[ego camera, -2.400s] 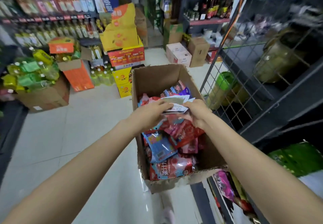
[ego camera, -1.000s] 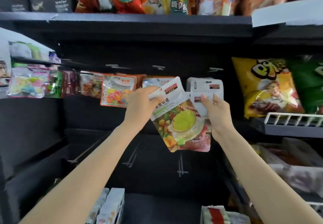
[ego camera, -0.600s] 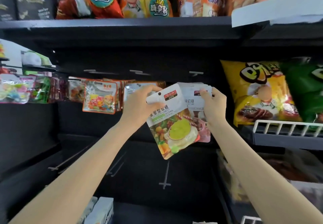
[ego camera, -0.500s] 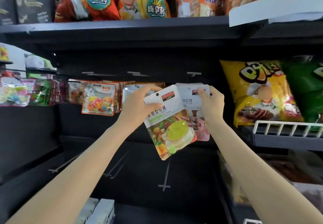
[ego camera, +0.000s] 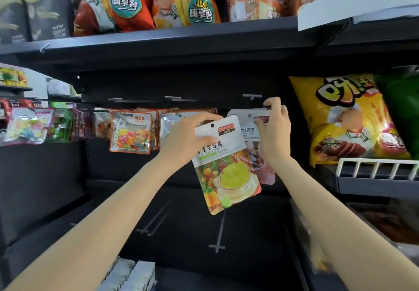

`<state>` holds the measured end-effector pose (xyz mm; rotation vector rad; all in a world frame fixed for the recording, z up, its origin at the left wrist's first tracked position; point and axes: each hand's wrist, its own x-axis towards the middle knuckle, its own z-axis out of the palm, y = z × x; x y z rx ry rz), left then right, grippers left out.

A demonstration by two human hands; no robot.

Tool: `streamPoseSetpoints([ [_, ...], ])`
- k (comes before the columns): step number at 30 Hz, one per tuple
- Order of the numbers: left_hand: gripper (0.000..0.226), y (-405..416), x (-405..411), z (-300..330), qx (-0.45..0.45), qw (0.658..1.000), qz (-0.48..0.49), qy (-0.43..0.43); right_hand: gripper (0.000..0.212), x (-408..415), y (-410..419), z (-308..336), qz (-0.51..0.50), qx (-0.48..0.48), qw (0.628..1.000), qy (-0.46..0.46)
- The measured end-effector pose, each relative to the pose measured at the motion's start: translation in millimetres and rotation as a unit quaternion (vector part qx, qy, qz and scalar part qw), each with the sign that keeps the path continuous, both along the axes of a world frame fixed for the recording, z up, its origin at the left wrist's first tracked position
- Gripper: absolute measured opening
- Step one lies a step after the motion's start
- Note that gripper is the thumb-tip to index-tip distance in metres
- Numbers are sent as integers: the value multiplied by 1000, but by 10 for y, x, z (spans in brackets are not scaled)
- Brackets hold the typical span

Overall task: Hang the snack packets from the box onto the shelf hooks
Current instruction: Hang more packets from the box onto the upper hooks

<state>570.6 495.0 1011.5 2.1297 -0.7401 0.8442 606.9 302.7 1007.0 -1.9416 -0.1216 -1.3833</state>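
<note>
At the centre of the frame, the left hand (ego camera: 188,135) pinches the top left corner of a green-and-yellow candy packet (ego camera: 223,163), which hangs tilted below and to the right of the hand. Just right of it, the right hand (ego camera: 273,131) grips the top edge of a white-and-pink packet (ego camera: 249,129), partly hidden behind the first. A bare hook (ego camera: 251,96) juts out above, close to the right hand's fingertips. A yellow chip bag (ego camera: 347,120) stands at the right of the frame.

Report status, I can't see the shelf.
Left hand holds fruit packet. Right hand holds milk-candy packet at hook. Nothing blocking.
</note>
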Motion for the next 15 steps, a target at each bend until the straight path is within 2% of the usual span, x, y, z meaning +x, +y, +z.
streamPoseSetpoints([
  [3, 42, -41, 18, 11, 8, 1000, -3, -1, 18, 73, 1, 3, -29, -47, 998, 41],
  [7, 40, -115, 6, 31, 22, 1000, -9, -2, 26, 92, -26, 16, -82, -99, 988, 88],
  [10, 40, -146, -2, 47, 38, 999, -8, -6, 24, 22, -102, -28, -76, -81, 992, 51],
  [13, 41, -179, 13, 93, 43, 999, -15, 2, 22, -152, -157, -82, 7, -44, 999, -29],
  [15, 43, -239, 51, 121, 31, 999, -33, 12, 24, -278, -163, -72, 147, -27, 989, 4],
])
